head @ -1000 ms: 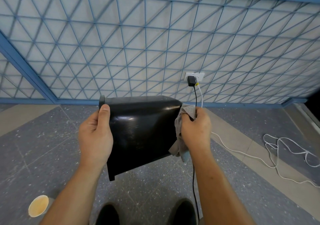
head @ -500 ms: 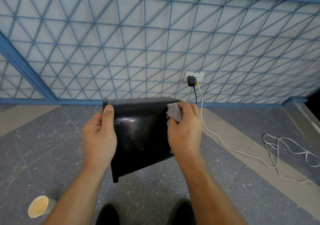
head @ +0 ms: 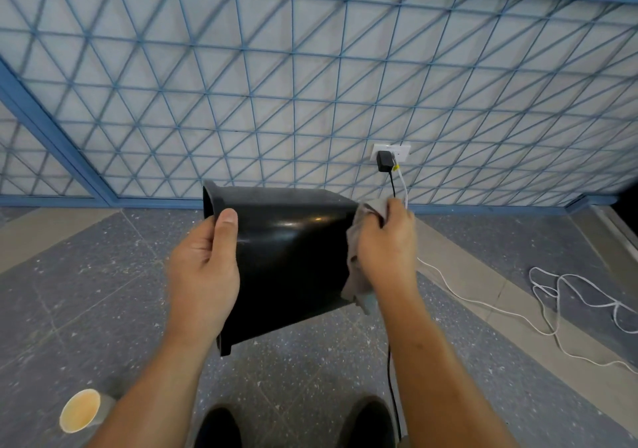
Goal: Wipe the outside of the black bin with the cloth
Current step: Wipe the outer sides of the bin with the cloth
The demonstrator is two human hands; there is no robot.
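Head view shows the black bin (head: 290, 264) held sideways in the air above the floor; the left hand (head: 203, 275) grips its rim to steady it; the right hand (head: 386, 251) clutches the cloth (head: 359, 285) against the base end, presumably to wipe there.

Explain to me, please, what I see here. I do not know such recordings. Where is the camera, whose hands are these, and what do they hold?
No machine is here: a person works with bare hands. One wide-angle camera, worn on the head, looks forward and down, so the person's own shoes show at the bottom edge. The left hand grips the black bin near its open rim and holds it on its side above the floor. The right hand holds a grey cloth against the bin's closed end. On the floor are a paper cup, lower left, and a looped white cable, right. A black charger sits in the wall socket.
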